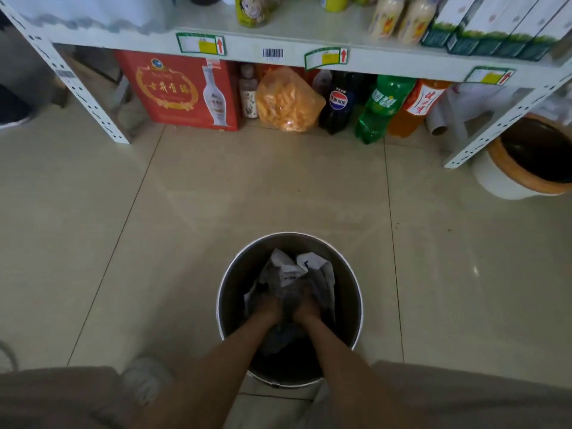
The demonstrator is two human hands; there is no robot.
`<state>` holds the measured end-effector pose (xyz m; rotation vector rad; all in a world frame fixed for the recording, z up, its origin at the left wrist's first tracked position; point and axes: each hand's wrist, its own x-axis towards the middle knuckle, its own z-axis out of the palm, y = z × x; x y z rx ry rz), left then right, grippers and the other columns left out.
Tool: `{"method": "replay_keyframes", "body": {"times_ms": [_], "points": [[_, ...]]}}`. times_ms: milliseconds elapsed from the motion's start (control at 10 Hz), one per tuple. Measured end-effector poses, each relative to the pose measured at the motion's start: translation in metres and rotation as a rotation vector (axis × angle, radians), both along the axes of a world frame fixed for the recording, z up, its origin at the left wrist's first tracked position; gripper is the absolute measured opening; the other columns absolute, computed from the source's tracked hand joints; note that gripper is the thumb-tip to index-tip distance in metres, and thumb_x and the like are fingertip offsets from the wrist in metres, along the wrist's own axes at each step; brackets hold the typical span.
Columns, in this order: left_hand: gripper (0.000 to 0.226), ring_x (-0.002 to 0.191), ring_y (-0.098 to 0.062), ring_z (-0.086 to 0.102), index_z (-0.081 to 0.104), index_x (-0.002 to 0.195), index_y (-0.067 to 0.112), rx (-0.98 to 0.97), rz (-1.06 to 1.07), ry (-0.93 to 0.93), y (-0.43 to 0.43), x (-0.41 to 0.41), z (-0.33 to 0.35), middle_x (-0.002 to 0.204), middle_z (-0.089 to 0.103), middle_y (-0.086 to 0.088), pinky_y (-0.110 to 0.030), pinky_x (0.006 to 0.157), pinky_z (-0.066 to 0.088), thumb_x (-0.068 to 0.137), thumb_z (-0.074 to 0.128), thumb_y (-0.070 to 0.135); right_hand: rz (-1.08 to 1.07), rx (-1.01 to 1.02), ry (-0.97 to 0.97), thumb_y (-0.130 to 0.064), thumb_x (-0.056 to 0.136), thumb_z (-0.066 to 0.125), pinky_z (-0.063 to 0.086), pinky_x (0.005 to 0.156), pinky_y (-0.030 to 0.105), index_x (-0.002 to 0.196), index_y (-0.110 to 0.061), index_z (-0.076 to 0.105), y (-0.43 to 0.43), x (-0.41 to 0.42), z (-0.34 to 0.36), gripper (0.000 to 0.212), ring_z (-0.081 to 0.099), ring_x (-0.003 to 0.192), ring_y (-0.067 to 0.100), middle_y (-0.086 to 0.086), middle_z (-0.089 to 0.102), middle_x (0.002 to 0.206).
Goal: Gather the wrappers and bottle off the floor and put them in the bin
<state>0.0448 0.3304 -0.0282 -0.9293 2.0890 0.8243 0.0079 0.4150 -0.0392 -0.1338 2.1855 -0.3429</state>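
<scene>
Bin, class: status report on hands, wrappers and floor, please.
Both hands, left and right, down inside bin, pressing on wrappers. Bottle not visible. Floor ahead shows no litter.

A red box (182,88) is seen at eleven o'clock under the white shelf (278,51). Soda bottles (380,106) are ranged at one o'clock, beside an orange snack bag (288,100).

Hands: left hand (268,306) and right hand (307,308) press on the wrappers (294,274)
Place: inside the bin (230,280)

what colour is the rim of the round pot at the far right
Orange-brown, on the white round pot with a dark inside; seen in the head view.
</scene>
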Motion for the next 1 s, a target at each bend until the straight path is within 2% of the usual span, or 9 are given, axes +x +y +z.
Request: {"method": "replay_keyframes", "body": {"times_ms": [100, 200, 300, 400, 500, 600, 700, 800, 1000], "points": [[0.077, 0.140, -0.030, 0.030, 0.028, 0.145, 0.013, 0.000, -0.086, -0.067, -0.004, -0.002, -0.006, 0.154, 0.030, -0.013, -0.038, 0.119, 0.023, 0.080, 0.060, 0.039, -0.007, 0.003, 0.016, -0.029, 0.084, 0.062, 0.022, 0.119, 0.034, 0.148, -0.008, 0.020, 0.002, -0.004, 0.009, 0.079, 0.024, 0.143, 0.028, 0.013, 0.024, 0.156], [0.067, 0.136, -0.032, 0.037, 0.032, 0.143, 0.010, 0.026, -0.120, -0.005, -0.005, -0.002, 0.020, 0.151, 0.036, -0.016, -0.037, 0.116, 0.029, 0.085, 0.053, 0.036, 0.018, 0.023, 0.014, -0.036, 0.082, 0.062, 0.027, 0.116, 0.037, 0.149, -0.014, 0.019, 0.002, -0.003, 0.020, 0.082, 0.028, 0.142, 0.028, 0.012, 0.025, 0.156], [0.052, 0.131, -0.032, 0.044, 0.046, 0.135, 0.007, -0.039, -0.094, 0.122, -0.009, 0.003, 0.035, 0.144, 0.046, -0.017, -0.035, 0.110, 0.037, 0.089, 0.046, 0.030, -0.016, -0.011, 0.051, -0.045, 0.086, 0.050, 0.030, 0.114, 0.041, 0.148, -0.018, 0.021, 0.000, -0.004, 0.036, 0.074, 0.032, 0.140, 0.029, 0.009, 0.029, 0.154], [0.042, 0.117, -0.032, 0.056, 0.057, 0.121, 0.007, -0.094, -0.141, 0.158, -0.014, 0.005, 0.055, 0.129, 0.060, -0.016, -0.037, 0.096, 0.047, 0.089, 0.043, 0.030, -0.023, -0.040, 0.211, -0.055, 0.085, 0.037, 0.032, 0.114, 0.043, 0.145, -0.023, 0.028, -0.004, -0.009, 0.045, 0.069, 0.036, 0.137, 0.026, 0.006, 0.035, 0.151], [0.035, 0.107, -0.033, 0.063, 0.063, 0.108, 0.003, -0.172, -0.240, 0.175, -0.021, 0.003, 0.086, 0.116, 0.067, -0.017, -0.037, 0.087, 0.052, 0.087, 0.046, 0.026, 0.062, -0.002, 0.300, -0.040, 0.089, 0.042, 0.032, 0.114, 0.041, 0.138, -0.015, 0.042, -0.004, -0.010, 0.080, 0.055, 0.039, 0.135, 0.027, 0.010, 0.044, 0.146], [0.033, 0.106, -0.035, 0.064, 0.064, 0.105, 0.000, -0.241, -0.276, 0.213, -0.029, 0.004, 0.124, 0.113, 0.069, -0.020, -0.038, 0.087, 0.052, 0.087, 0.048, 0.022, 0.096, 0.016, 0.259, -0.024, 0.092, 0.046, 0.043, 0.104, 0.041, 0.128, -0.011, 0.051, -0.001, -0.010, 0.121, 0.039, 0.048, 0.128, 0.029, 0.011, 0.053, 0.136], [0.031, 0.109, -0.035, 0.062, 0.063, 0.106, -0.001, -0.290, -0.290, 0.291, -0.033, 0.005, 0.161, 0.115, 0.067, -0.021, -0.039, 0.090, 0.050, 0.086, 0.047, 0.015, 0.133, 0.004, 0.287, -0.026, 0.087, 0.054, 0.045, 0.100, 0.042, 0.125, -0.016, 0.053, 0.002, -0.006, 0.157, 0.039, 0.048, 0.127, 0.031, 0.010, 0.054, 0.134], [0.033, 0.113, -0.034, 0.059, 0.060, 0.111, 0.000, -0.312, -0.373, 0.305, -0.032, 0.006, 0.204, 0.121, 0.063, -0.020, -0.038, 0.092, 0.049, 0.084, 0.050, 0.017, 0.177, -0.052, 0.341, -0.025, 0.081, 0.055, 0.047, 0.093, 0.037, 0.086, -0.021, 0.059, 0.005, -0.003, 0.201, 0.008, 0.056, 0.117, 0.030, 0.008, 0.062, 0.113], [0.034, 0.122, -0.032, 0.051, 0.054, 0.121, 0.005, -0.465, -0.431, 0.460, -0.037, 0.010, 0.317, 0.131, 0.054, -0.017, -0.038, 0.099, 0.042, 0.090, 0.043, 0.017, 0.302, -0.063, 0.567, -0.023, 0.090, 0.049, 0.042, 0.077, 0.031, 0.112, -0.009, 0.056, 0.020, 0.002, 0.316, 0.027, 0.058, 0.107, 0.030, 0.015, 0.063, 0.117]]}}
